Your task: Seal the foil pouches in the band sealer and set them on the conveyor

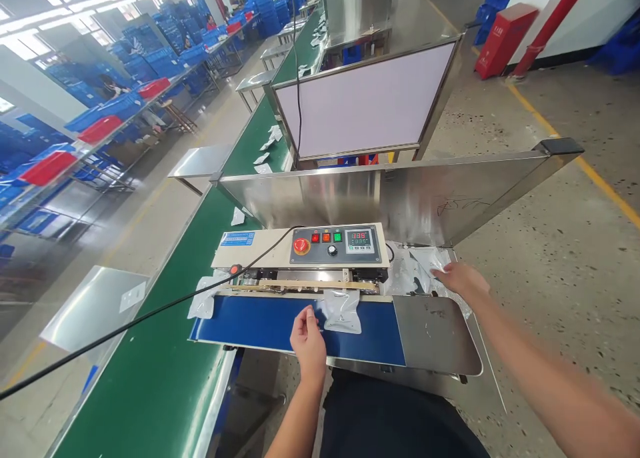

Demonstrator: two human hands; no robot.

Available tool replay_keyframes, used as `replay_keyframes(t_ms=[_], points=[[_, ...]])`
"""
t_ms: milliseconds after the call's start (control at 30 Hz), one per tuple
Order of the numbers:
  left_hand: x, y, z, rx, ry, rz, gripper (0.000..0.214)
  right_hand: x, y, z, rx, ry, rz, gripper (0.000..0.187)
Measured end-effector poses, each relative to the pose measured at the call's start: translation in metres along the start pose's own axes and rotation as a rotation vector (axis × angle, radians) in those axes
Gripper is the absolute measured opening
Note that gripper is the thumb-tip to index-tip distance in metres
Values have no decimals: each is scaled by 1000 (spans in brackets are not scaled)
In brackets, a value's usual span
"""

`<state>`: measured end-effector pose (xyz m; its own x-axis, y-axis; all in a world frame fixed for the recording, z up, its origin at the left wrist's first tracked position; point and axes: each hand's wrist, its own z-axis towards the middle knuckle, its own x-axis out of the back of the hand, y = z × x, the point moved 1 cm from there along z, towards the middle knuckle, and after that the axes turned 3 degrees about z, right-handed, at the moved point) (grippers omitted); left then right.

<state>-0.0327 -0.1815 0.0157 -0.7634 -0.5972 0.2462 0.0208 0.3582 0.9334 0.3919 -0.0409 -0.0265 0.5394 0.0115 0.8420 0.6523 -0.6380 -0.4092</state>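
A band sealing machine (265, 248) with a control panel stands in front of me, its blue conveyor belt (250, 321) running along the near side. One white plastic pouch (343, 315) hangs from the sealing band onto the belt. Just left of that pouch is my left hand (307, 341), fingers curled together, with nothing visible in them. On the right, my right hand (463, 278) pinches the edge of another plastic pouch (427, 261) above a heap of similar pouches (400, 275). A further pouch (203, 301) lies at the belt's left end.
A green conveyor (165, 331) runs along the left, with several pouches (265, 158) farther up it. A steel partition (325, 198) stands behind the machine. A black cable (150, 318) crosses in front at left. A metal plate (435, 331) extends the belt's right end.
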Motion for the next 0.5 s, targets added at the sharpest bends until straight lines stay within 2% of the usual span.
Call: replay_keyframes(t_ms=[100,200,267,367,433,500], points=[[-4,10,-20,-152,-104,21,61,5,-5,5,24,-52,-73,24],[-31,21,-43,-351,-318,100,45,28,-9,-17,169,-100,-93,28],[-57,28,-58,-488,-470,136,38,49,-11,-40,316,-219,-64,31],[-94,38,-75,-660,-676,145,40,72,-17,-82,491,-516,95,31],[-110,42,-84,-690,-802,137,41,76,-23,-109,533,-676,256,30],[-117,42,-89,-636,-893,134,36,70,-25,-131,490,-701,421,35]])
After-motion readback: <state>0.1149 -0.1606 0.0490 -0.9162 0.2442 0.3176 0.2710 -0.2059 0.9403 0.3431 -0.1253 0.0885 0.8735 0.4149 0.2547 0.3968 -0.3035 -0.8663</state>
